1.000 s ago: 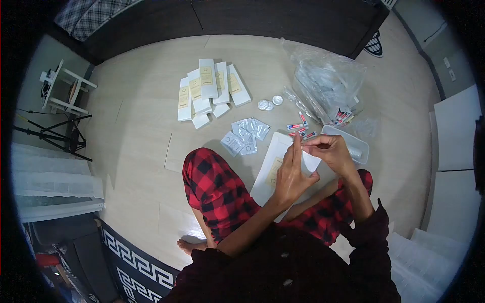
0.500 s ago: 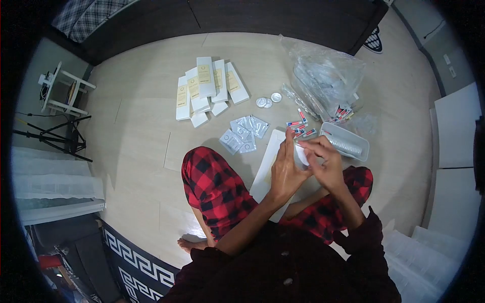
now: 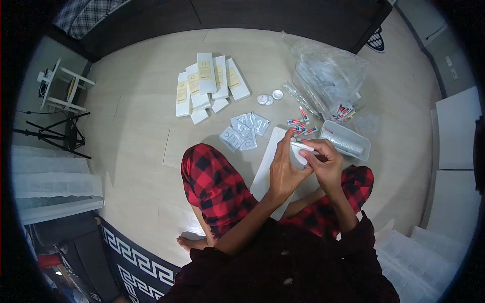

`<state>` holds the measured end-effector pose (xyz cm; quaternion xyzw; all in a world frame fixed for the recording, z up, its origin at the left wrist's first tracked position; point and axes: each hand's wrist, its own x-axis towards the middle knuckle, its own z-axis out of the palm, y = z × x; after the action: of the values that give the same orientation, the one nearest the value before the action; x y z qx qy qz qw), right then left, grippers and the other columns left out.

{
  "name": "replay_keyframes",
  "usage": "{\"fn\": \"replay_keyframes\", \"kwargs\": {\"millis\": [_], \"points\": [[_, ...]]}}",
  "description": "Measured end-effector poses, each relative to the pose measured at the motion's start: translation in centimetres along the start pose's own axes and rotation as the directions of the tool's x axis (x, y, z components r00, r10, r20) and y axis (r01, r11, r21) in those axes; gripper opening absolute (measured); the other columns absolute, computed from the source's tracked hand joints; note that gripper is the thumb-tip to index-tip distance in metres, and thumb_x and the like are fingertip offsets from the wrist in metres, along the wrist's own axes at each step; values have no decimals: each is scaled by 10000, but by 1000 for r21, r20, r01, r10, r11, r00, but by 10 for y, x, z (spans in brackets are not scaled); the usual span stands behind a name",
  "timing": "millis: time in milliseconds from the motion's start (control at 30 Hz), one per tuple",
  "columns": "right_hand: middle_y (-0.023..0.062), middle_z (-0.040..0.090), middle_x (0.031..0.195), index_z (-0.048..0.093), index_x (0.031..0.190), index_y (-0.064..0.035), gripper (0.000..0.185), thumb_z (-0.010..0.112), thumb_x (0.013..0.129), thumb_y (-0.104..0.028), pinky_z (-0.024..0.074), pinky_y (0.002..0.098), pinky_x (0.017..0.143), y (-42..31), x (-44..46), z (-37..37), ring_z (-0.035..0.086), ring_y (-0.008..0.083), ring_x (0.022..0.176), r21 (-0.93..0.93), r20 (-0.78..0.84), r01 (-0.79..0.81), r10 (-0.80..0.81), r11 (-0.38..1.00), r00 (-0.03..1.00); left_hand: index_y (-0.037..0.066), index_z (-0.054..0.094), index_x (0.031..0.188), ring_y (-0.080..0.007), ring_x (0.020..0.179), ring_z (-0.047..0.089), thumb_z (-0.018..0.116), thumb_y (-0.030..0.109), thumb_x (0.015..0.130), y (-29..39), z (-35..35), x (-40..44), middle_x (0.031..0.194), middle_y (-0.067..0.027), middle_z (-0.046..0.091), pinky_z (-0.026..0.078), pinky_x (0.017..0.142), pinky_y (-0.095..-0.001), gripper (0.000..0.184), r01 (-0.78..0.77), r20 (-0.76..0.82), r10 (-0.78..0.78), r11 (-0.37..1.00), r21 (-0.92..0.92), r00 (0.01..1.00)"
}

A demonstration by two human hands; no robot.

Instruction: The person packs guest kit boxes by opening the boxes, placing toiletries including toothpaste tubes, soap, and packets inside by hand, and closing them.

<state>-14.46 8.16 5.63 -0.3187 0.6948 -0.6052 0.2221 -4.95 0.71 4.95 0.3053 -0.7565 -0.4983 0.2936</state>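
Note:
Between my two hands is a small white box (image 3: 298, 155), its open end facing away from me. My left hand (image 3: 286, 170) is wrapped round its left side, index finger stretched along it. The fingers and thumb of my right hand (image 3: 327, 162) pinch a white flap at the box's far right edge. Much of the box is hidden by the hands. Under them, a long white board or box (image 3: 264, 170) lies on the floor between my legs. Just beyond my fingertips are several small red, white and blue tubes (image 3: 302, 123).
White boxes with cream labels (image 3: 206, 73) are piled ahead to the left. Silvery sachets (image 3: 244, 132) and round white packets (image 3: 265, 99) lie nearer. At right are a white tray (image 3: 367, 154) of stacked round pieces and a clear plastic bag (image 3: 331, 70).
My right fingers have come down onto the box's edge and now pinch its flap, where they were raised and blurred before. The left hand keeps its hold.

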Motion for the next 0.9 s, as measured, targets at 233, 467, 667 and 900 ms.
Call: {"fn": "replay_keyframes", "kwargs": {"millis": [233, 467, 667, 900], "points": [[50, 647, 871, 664, 902, -4, 144, 665, 791, -95, 512, 254, 669, -6, 11, -23, 607, 102, 773, 167, 167, -399, 373, 901, 913, 78, 261, 1375, -368, 1146, 455, 676, 70, 595, -3, 3, -5, 1238, -197, 442, 420, 920, -418, 884, -1, 92, 4, 999, -36, 996], [50, 648, 820, 671, 894, 12, 151, 671, 756, -51, 509, 239, 650, -5, 13, -25, 601, 93, 728, 204, 146, -540, 520, 816, 841, 69, 268, 1370, -372, 1177, 430, 676, 78, 592, -12, 4, -7, 1254, -203, 424, 411, 937, -415, 879, -40, 134, 45, 998, -40, 990], [49, 604, 821, 678, 878, 13, 130, 668, 754, -25, 459, 224, 643, 1, 1, -15, 577, 108, 741, -182, 104, -181, 202, 966, 974, 57, 288, 1357, -374, 1156, 443, 685, 81, 596, -21, 10, -13, 1245, -206, 431, 412, 930, -411, 858, 1, 103, 2, 1000, -31, 995], [84, 634, 828, 683, 960, -37, 209, 667, 754, -6, 486, 255, 649, 13, -28, 5, 606, 125, 733, -346, -7, 112, -122, 931, 992, 32, 349, 1304, -363, 1114, 475, 755, 116, 610, -35, 17, -20, 1207, -211, 457, 425, 908, -398, 809, -4, 21, 5, 999, -47, 1000]]}}
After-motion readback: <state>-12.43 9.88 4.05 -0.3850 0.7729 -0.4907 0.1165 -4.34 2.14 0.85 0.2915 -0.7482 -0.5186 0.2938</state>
